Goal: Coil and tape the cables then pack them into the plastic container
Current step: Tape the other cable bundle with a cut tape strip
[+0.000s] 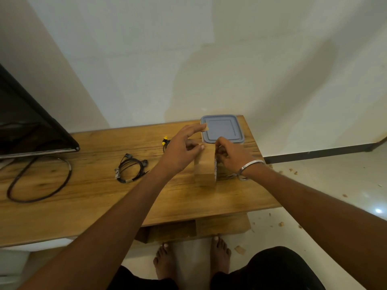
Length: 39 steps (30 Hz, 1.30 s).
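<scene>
A brown tape roll [206, 164] stands on edge on the wooden table [83, 197]. My right hand [232, 153] grips its right side. My left hand [182, 147] pinches the top of the roll between thumb and curled fingers. Its index finger sticks out with a small piece of tape [207, 127] stuck to the tip. A plastic container with a grey lid [222, 128] sits shut at the table's far right corner, just behind my hands. Coiled, taped black earphones [130, 167] lie left of the roll. A yellow-and-black cable [165, 141] is partly hidden behind my left hand.
A black TV [31, 122] stands at the far left, and a thick black cable [39, 178] loops over the table below it. The table's right edge is close to the container. Scraps litter the tiled floor [314, 195] on the right.
</scene>
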Available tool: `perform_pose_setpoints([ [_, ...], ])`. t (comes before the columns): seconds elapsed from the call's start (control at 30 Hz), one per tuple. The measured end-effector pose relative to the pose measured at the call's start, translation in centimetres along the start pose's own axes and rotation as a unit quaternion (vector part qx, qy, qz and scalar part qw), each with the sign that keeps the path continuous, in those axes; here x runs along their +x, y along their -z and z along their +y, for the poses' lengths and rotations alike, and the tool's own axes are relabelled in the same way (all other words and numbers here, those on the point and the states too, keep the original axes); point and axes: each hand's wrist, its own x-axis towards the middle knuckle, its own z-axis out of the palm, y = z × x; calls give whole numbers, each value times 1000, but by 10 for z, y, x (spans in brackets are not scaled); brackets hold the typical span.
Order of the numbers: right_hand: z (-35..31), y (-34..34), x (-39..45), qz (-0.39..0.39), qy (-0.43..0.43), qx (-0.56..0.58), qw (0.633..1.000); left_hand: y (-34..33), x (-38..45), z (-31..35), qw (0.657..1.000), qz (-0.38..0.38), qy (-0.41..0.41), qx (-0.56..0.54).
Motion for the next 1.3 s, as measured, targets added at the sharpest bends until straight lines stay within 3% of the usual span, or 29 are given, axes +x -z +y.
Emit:
perform_pose_setpoints([
  [0.43, 5, 22, -1, -52, 42, -190, 980, -32, -21, -36, 993, 59, 61, -77],
  [0.73, 1, 27, 1, -55, 45, -281, 957, -10, -39, -44, 989, 82, 100, -77],
  [0.87, -3, 23, 2, -60, 39, -299, 952, -2, -49, -40, 980, 100, 111, -128],
  [0.97, -4, 24, 4, -63, 18, -284, 957, 2, -53, -40, 971, 110, 123, -174],
  [1.07, -7, 23, 6, -3, 28, -243, 970, 6, -55, -37, 966, 113, 124, -196],
  [1.17, -28, 16, 9, 72, 45, -119, 989, 8, -57, -34, 969, 111, 113, -192],
  [1.3, -60, 2, 13, 61, 13, 56, 997, 10, -59, -34, 985, 93, 89, -116],
])
